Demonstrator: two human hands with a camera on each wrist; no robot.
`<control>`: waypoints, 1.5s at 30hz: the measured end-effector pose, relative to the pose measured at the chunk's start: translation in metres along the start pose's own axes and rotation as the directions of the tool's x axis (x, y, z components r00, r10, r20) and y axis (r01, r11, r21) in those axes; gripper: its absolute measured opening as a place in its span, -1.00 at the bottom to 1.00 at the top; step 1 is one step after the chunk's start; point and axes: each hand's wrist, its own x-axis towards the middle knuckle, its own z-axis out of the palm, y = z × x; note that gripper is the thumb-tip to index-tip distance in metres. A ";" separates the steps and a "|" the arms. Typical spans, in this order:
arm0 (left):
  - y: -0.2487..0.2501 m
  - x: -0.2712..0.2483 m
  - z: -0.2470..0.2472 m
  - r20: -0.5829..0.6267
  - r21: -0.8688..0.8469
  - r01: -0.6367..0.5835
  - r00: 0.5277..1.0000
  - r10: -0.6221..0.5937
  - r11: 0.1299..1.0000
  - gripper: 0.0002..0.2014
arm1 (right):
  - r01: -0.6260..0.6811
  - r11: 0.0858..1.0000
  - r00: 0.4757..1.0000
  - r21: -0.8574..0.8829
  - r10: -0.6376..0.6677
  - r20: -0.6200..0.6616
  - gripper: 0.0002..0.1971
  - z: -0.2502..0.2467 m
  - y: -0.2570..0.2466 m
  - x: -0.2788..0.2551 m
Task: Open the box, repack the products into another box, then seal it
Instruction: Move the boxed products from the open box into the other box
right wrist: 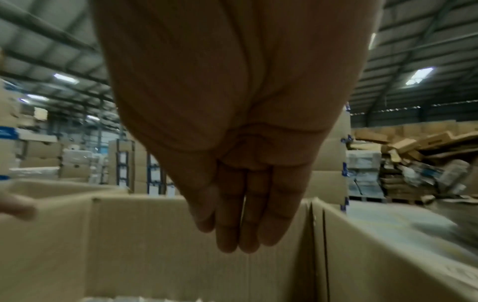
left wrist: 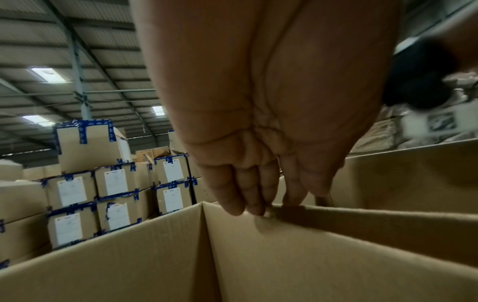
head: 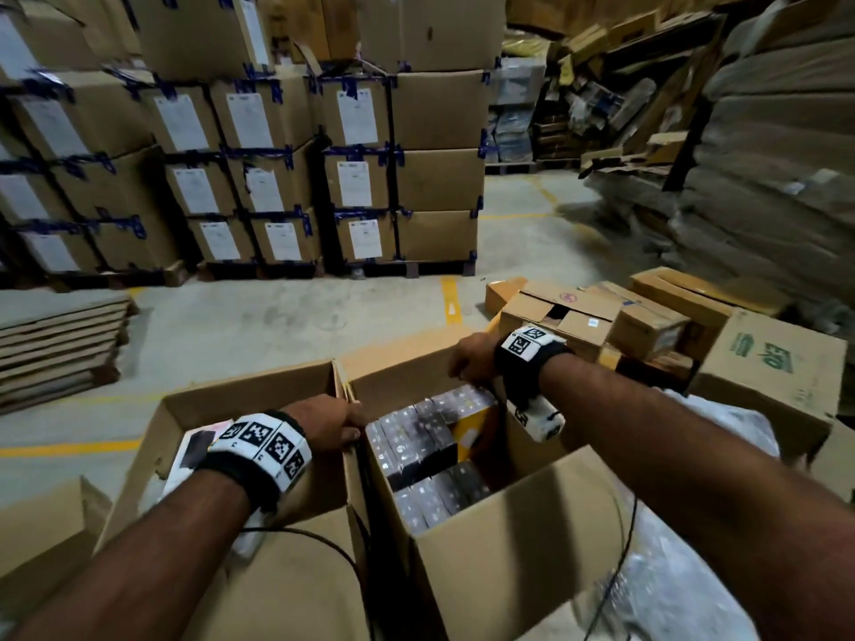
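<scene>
**Cardboard walls first, then the cartons**

Cardboard is all we touch at this point: our left hand (head: pixel 331 421) sits at the shared edge where the two open boxes meet, its fingers (left wrist: pixel 234 196) extended over the wall's top edge, though we cannot tell whether the thumb pinches behind it. Our right hand (head: pixel 472 358) is at the far rim of the full box (head: pixel 499 562), fingers (right wrist: pixel 230 224) straight and together against the inside wall, gripping nothing.

We judge the step to be steadying or spreading the full box before lifting products out. To do it well we should keep the walls pressed apart, so the tight rows come out without snagging, and keep both boxes touching so each transfer is short.

Inside the full box, dark product cartons (head: pixel 416 437) stand packed in rows with one yellow carton (head: pixel 474 430) among them. The receiving box (head: pixel 203 400) on the left holds only a few flat items (head: pixel 194 451), so most of the repacking looks undone and sealing is far off.
</scene>
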 end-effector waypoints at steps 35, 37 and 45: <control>-0.236 -0.120 0.081 -0.131 -0.273 0.153 0.972 -0.194 0.950 -0.71 | 0.203 0.977 0.978 -0.068 -0.199 0.058 -0.65 -0.047 -0.345 0.069; -0.235 -0.116 0.085 -0.151 -0.298 0.157 0.966 -0.209 0.942 -0.74 | 0.190 0.979 0.978 -0.068 -0.182 0.107 -0.56 -0.039 -0.349 0.084; -0.237 -0.116 0.086 -0.163 -0.447 0.138 0.959 -0.232 0.884 -0.88 | 0.154 0.988 0.985 0.026 -0.156 0.077 -0.05 0.001 -0.371 0.113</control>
